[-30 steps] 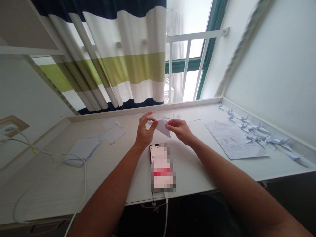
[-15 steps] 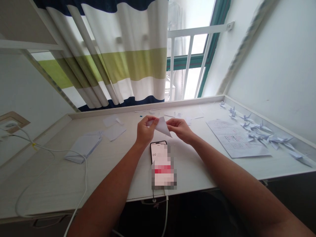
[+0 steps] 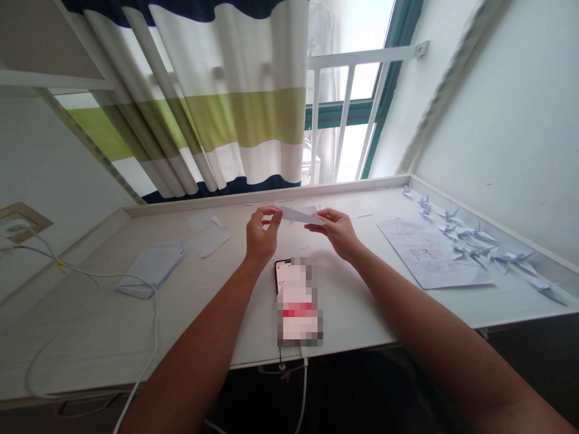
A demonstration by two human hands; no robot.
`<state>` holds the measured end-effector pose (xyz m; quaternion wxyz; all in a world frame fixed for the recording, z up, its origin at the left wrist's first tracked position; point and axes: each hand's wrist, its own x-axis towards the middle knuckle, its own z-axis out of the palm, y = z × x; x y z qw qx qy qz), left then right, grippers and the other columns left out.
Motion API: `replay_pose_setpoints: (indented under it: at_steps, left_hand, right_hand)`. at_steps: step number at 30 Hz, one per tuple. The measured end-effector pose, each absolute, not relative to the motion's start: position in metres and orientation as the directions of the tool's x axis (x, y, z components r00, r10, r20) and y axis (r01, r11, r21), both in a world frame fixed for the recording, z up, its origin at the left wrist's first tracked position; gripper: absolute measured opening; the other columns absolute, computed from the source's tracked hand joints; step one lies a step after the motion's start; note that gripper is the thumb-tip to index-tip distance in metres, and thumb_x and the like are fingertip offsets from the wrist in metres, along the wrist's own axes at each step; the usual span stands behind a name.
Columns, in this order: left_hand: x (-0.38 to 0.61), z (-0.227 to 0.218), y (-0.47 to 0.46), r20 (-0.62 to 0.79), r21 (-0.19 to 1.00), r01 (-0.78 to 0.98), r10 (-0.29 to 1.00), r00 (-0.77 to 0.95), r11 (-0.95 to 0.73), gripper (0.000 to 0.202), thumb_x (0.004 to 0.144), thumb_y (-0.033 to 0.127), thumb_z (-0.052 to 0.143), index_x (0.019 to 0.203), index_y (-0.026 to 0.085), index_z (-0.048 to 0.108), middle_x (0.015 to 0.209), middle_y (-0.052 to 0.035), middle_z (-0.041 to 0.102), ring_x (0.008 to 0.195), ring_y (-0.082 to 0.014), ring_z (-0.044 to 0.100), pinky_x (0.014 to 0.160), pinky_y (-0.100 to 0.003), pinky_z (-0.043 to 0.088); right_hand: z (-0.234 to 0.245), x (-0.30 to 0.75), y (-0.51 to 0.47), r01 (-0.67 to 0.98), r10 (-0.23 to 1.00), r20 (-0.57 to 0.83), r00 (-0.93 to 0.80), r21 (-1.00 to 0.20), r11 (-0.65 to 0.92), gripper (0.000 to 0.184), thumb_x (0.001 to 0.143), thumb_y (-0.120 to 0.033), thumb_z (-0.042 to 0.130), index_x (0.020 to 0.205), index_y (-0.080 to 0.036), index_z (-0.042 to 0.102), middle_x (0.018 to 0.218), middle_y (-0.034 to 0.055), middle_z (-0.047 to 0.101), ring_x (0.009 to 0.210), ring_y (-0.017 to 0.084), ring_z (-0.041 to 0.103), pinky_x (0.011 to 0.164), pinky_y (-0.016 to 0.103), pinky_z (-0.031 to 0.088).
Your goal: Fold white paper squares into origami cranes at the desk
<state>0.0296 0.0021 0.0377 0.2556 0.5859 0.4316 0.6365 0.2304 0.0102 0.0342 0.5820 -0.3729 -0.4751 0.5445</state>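
Note:
A small folded piece of white paper (image 3: 299, 214) is held in the air above the desk, lying nearly flat and edge-on to me. My left hand (image 3: 261, 232) pinches its left end between thumb and fingers. My right hand (image 3: 337, 230) pinches its right end. Just below my hands a phone (image 3: 297, 299) lies on the pale desk (image 3: 90, 337) near the front edge, with a cable hanging from its near end.
A stack of white paper squares (image 3: 151, 269) lies at the left, with loose sheets (image 3: 208, 242) behind it. A printed sheet (image 3: 432, 252) lies at the right, and several folded paper cranes (image 3: 474, 244) line the right wall. A white cable (image 3: 154, 325) loops over the left desk.
The paper, seen before as a hanging triangle, has been turned up to lie nearly flat between both hands, which have moved a little apart and slightly higher.

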Motion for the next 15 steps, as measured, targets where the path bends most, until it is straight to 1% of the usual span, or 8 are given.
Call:
replay_pose_setpoints:
  at_steps: [3,7,9,10,12,13,15]
  left_hand:
    - [0.0305,0.0371,0.0007,0.558,0.822,0.244,0.814,-0.161,-0.515,0.022,0.096,0.043,0.068,0.092,0.022,0.067,0.109,-0.0063,0.075,0.104,-0.0204,0.067,0.084,-0.030,0.046]
    - [0.0295,0.0353,-0.0012,0.652,0.727,0.374,0.751,-0.110,-0.576,0.017,0.098,0.039,0.066,0.094,0.022,0.065,0.106,-0.0063,0.075,0.097,-0.0204,0.066,0.082,-0.033,0.046]
    - [0.0276,0.0346,-0.0016,0.721,0.634,0.426,0.692,-0.024,-0.646,0.012,0.098,0.034,0.067,0.102,0.023,0.066,0.105,-0.0060,0.075,0.096,-0.0210,0.065,0.081,-0.034,0.047]
    - [0.0266,0.0344,-0.0017,0.753,0.572,0.449,0.657,0.046,-0.686,0.013,0.097,0.031,0.067,0.108,0.024,0.068,0.105,-0.0058,0.075,0.097,-0.0217,0.064,0.083,-0.036,0.048]
    - [0.0248,0.0336,-0.0015,0.789,0.437,0.485,0.582,0.197,-0.757,0.022,0.095,0.025,0.069,0.117,0.026,0.071,0.107,-0.0057,0.075,0.101,-0.0237,0.061,0.089,-0.040,0.050]
    - [0.0242,0.0330,-0.0014,0.793,0.381,0.494,0.551,0.261,-0.782,0.024,0.094,0.023,0.070,0.117,0.027,0.073,0.109,-0.0059,0.074,0.104,-0.0248,0.060,0.092,-0.043,0.050]
    - [0.0238,0.0315,-0.0010,0.790,0.313,0.493,0.510,0.340,-0.812,0.018,0.091,0.023,0.075,0.108,0.029,0.077,0.115,-0.0068,0.072,0.111,-0.0269,0.057,0.095,-0.045,0.051]
  right_hand:
    - [0.0351,0.2320,0.0114,-0.323,0.995,0.091,-0.037,-0.943,0.074,0.033,0.068,-0.039,0.094,0.080,-0.019,0.071,0.081,0.0054,0.076,0.072,0.022,0.077,0.086,0.044,0.063]
    - [0.0368,0.2330,0.0122,-0.395,1.000,0.031,-0.003,-0.918,0.027,0.031,0.065,-0.031,0.094,0.077,-0.020,0.067,0.076,0.0026,0.073,0.070,0.019,0.074,0.077,0.036,0.063]
    - [0.0378,0.2329,0.0121,-0.403,0.999,0.005,0.038,-0.915,0.020,0.029,0.064,-0.028,0.092,0.077,-0.020,0.067,0.074,0.0007,0.071,0.068,0.017,0.070,0.067,0.031,0.060]
    - [0.0382,0.2327,0.0119,-0.402,0.999,-0.007,0.050,-0.915,0.013,0.028,0.064,-0.027,0.091,0.078,-0.020,0.068,0.073,0.0001,0.070,0.066,0.015,0.068,0.062,0.029,0.058]
    - [0.0391,0.2322,0.0112,-0.409,0.998,-0.027,0.059,-0.913,0.000,0.027,0.063,-0.026,0.089,0.078,-0.020,0.068,0.069,-0.0010,0.068,0.063,0.014,0.064,0.055,0.027,0.052]
    - [0.0394,0.2319,0.0109,-0.415,0.998,-0.033,0.057,-0.910,-0.006,0.028,0.062,-0.026,0.089,0.079,-0.020,0.068,0.068,-0.0013,0.068,0.062,0.014,0.063,0.053,0.026,0.050]
    - [0.0398,0.2316,0.0103,-0.424,0.998,-0.038,0.053,-0.906,-0.012,0.028,0.061,-0.027,0.089,0.078,-0.020,0.067,0.067,-0.0011,0.068,0.062,0.015,0.063,0.052,0.027,0.049]
